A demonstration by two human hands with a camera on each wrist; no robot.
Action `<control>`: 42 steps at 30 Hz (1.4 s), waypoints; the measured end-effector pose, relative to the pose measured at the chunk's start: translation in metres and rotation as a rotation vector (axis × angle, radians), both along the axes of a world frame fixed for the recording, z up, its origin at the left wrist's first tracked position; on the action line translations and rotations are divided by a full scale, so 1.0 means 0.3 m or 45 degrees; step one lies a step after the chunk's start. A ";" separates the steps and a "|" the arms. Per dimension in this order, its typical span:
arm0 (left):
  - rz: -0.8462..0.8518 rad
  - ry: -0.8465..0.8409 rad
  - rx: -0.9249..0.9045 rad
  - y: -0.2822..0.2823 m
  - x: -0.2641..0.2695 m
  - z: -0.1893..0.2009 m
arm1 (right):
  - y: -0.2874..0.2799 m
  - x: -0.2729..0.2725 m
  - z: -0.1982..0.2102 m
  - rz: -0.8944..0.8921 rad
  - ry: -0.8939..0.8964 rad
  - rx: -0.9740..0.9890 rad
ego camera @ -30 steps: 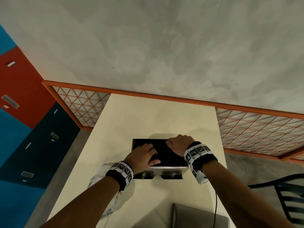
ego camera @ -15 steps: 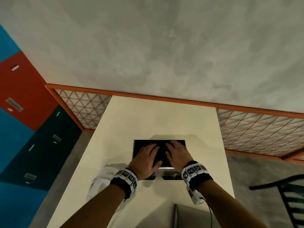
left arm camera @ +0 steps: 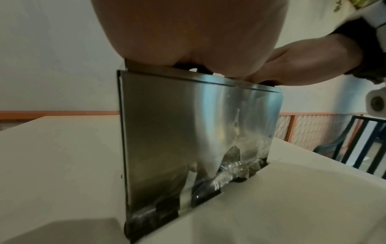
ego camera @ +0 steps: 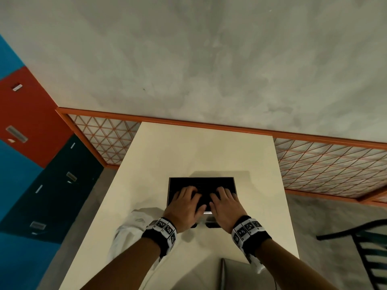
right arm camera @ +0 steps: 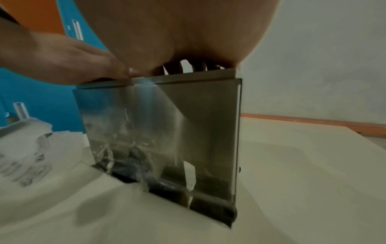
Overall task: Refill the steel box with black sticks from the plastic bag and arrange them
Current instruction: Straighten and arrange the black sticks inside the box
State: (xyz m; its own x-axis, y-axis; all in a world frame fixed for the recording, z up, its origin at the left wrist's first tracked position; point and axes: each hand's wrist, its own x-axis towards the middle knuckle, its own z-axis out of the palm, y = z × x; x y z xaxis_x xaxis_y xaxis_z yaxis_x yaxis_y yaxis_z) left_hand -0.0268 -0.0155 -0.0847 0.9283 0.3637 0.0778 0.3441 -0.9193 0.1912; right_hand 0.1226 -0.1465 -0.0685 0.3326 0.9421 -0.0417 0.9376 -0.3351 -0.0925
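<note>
The steel box (ego camera: 207,213) stands upright on the cream table (ego camera: 199,151), its open top packed with black sticks (ego camera: 201,183). My left hand (ego camera: 185,200) and right hand (ego camera: 225,200) lie side by side on the sticks, fingers spread and pressing down, thumbs near the front rim. The left wrist view shows the shiny front wall (left arm camera: 198,132) under my left palm (left arm camera: 188,33). In the right wrist view, the same wall (right arm camera: 167,132) sits below my right palm (right arm camera: 177,33). Dark slots (right arm camera: 167,186) open at the wall's foot. The crumpled plastic bag (ego camera: 129,233) lies left of the box.
A grey flat object (ego camera: 240,275) lies at the table's near edge, right of centre. A dark chair (ego camera: 366,248) stands to the right of the table. An orange lattice railing (ego camera: 314,164) runs behind the table.
My right hand came off the box's right edge and now lies flat on the sticks. My left hand stretched its fingers forward over them. The box stayed put.
</note>
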 end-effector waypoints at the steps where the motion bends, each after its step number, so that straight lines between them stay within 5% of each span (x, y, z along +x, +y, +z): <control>1: 0.003 -0.015 -0.033 0.014 0.014 0.003 | 0.019 0.004 0.007 -0.008 0.018 0.002; 11: -0.019 0.338 -0.186 0.058 0.062 -0.032 | 0.116 0.028 -0.030 -0.068 0.233 -0.165; 24: -0.105 0.202 -0.066 -0.060 -0.022 -0.062 | 0.059 -0.063 0.009 0.011 0.051 -0.100; 34: -0.132 0.043 -0.137 -0.074 -0.036 -0.049 | 0.144 -0.049 -0.018 0.030 0.278 -0.316; 42: -0.059 -0.018 -0.086 -0.079 -0.035 -0.025 | 0.150 -0.055 -0.031 -0.010 0.237 -0.297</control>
State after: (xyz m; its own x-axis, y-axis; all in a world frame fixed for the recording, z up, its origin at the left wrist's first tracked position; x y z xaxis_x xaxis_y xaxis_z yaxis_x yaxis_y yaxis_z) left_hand -0.0372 -0.0392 -0.0923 0.9431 0.3255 0.0678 0.2986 -0.9188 0.2580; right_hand 0.1060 -0.1016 -0.0779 0.3062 0.8973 -0.3180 0.9090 -0.3748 -0.1822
